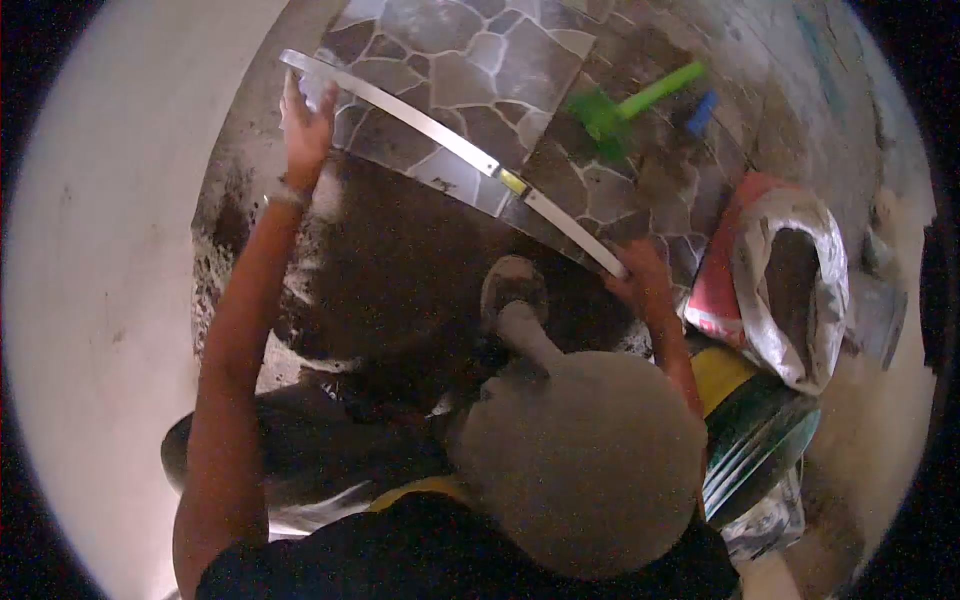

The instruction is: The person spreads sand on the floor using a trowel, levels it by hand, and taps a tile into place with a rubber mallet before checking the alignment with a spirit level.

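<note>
A long silver spirit level [430, 127] with a yellow vial lies slanting across the stone-patterned floor tiles [460, 80], near their front edge. My left hand [308, 125] is at its upper left end, thumb apart from the fingers; whether it grips the level is unclear. At the lower right end, the fingers of my right hand [643, 280] are closed around the level's tip.
A green mallet [640, 105] and a small blue object [702, 112] lie on the tiles at the upper right. An open red and white sack [720, 270] stands at the right. Dark bare ground [400, 250] lies before the tiles. A pale wall [110, 250] rises at the left.
</note>
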`<state>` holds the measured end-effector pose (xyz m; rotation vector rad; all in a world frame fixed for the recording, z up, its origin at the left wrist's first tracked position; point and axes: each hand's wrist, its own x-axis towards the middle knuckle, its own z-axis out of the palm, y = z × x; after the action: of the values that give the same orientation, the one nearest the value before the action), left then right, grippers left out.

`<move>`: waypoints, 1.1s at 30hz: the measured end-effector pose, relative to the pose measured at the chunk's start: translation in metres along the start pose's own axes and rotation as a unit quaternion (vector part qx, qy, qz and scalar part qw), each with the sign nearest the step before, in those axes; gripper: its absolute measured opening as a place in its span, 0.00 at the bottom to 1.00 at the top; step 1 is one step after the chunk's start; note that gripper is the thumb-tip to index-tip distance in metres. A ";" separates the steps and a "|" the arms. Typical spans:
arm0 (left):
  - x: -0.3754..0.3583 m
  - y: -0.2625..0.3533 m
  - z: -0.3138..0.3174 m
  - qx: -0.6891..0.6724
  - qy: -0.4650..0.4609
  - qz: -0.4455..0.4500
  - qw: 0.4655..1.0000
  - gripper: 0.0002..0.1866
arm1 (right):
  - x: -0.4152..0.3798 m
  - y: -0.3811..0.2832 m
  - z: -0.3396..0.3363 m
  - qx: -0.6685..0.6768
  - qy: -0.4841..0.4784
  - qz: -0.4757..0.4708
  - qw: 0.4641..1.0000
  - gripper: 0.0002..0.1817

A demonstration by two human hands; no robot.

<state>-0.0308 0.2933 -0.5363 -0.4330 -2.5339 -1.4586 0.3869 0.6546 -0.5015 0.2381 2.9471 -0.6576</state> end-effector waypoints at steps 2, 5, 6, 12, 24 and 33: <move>0.028 -0.029 -0.021 0.054 -0.013 -0.007 0.998 0.44 | -0.005 0.004 0.017 0.046 0.016 -0.002 0.999 0.31; 0.055 -0.056 -0.039 0.148 -0.063 0.037 0.986 0.47 | -0.001 0.011 0.017 0.033 0.028 -0.015 0.999 0.30; 0.061 -0.071 -0.036 0.178 -0.090 0.059 0.978 0.48 | -0.002 0.008 0.012 0.013 0.029 -0.015 0.999 0.30; 0.052 -0.053 -0.053 0.158 -0.141 -0.041 0.976 0.37 | -0.019 0.021 0.006 -0.015 -0.021 0.014 1.000 0.26; 0.064 -0.083 -0.079 0.060 -0.189 -0.109 0.974 0.28 | -0.026 0.011 0.028 -0.092 0.015 0.017 0.996 0.30; 0.088 -0.081 -0.105 0.084 -0.288 -0.187 0.935 0.26 | -0.017 0.021 0.033 -0.134 -0.036 0.050 0.989 0.29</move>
<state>-0.1395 0.1779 -0.5229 -0.4127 -3.3347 -1.3567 0.4098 0.6569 -0.5376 0.3265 2.8888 -0.2481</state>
